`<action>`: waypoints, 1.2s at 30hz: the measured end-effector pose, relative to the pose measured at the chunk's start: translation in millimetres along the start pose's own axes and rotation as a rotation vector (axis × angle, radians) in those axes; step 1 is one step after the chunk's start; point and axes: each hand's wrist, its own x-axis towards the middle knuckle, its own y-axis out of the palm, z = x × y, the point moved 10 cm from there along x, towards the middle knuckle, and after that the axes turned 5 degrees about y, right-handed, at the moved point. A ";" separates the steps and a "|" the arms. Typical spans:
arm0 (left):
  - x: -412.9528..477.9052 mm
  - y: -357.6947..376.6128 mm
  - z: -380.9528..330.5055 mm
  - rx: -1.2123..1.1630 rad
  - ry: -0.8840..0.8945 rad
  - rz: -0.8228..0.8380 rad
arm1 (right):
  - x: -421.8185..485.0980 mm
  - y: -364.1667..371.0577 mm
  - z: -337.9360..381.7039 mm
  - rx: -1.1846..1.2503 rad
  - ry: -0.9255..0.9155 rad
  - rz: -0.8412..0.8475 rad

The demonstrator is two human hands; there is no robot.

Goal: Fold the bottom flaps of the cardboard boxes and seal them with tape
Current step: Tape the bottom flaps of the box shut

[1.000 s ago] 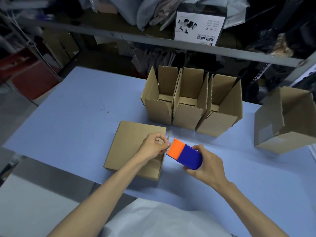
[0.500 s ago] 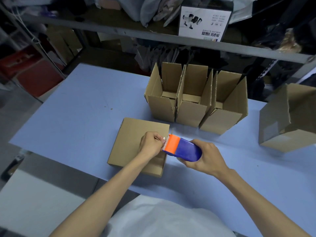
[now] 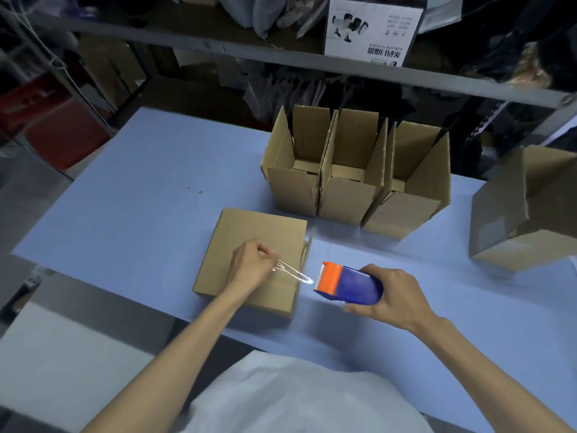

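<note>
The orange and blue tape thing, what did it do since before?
The tape dispenser, held by the right hand, drew right while the left hand moved left over the flat box, so a strip of clear tape now stretches between them. Both hands kept their grips; the flat box and three open boxes stayed put.

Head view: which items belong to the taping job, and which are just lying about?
Job: left hand pinching tape strand; right hand gripping tape dispenser; flat box beneath; three upright boxes; far-right box.

Lying about: printed carton and bags on shelf; red object, far left.
</note>
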 end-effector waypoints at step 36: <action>-26.9 26.7 -40.7 0.255 0.578 0.129 | 20.0 26.6 7.6 -0.255 -0.075 0.186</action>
